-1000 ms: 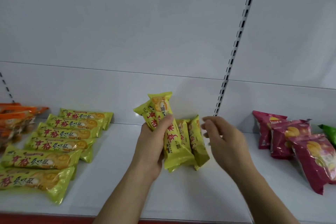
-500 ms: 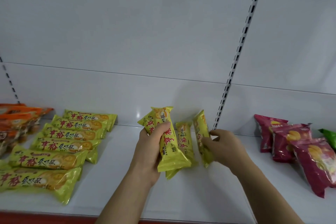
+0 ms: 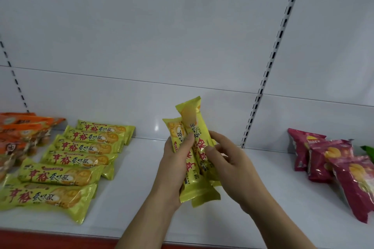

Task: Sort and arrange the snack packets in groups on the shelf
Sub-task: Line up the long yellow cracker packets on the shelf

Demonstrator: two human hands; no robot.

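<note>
Yellow snack packets [image 3: 194, 153] sit bunched upright between both hands, raised above the middle of the white shelf [image 3: 131, 204]. Left hand [image 3: 172, 170] wraps the bundle from the left, thumb pressed across the front of one packet, fingers curled behind. Right hand [image 3: 228, 166] grips from the right, fingertips pinching the front packet near its middle. Exact packet count in the bundle is unclear, at least two or three. Wrappers are glossy crinkly film, long and narrow, crimped flat seals at both ends, red characters and a biscuit picture printed on them.

Left of the hands, a row of matching yellow packets [image 3: 81, 157] lies flat, overlapping like shingles, running from the back wall toward the front edge. Orange packets [image 3: 22, 133] pile at the far left edge. Magenta chip bags [image 3: 332, 163], puffy and shiny, stand well apart on the right, with a green packet [image 3: 369, 150] barely showing behind them. Bare shelf surface shows under the hands and on both sides of them. Slotted upright [image 3: 269, 62] runs up the smooth white back panel.
</note>
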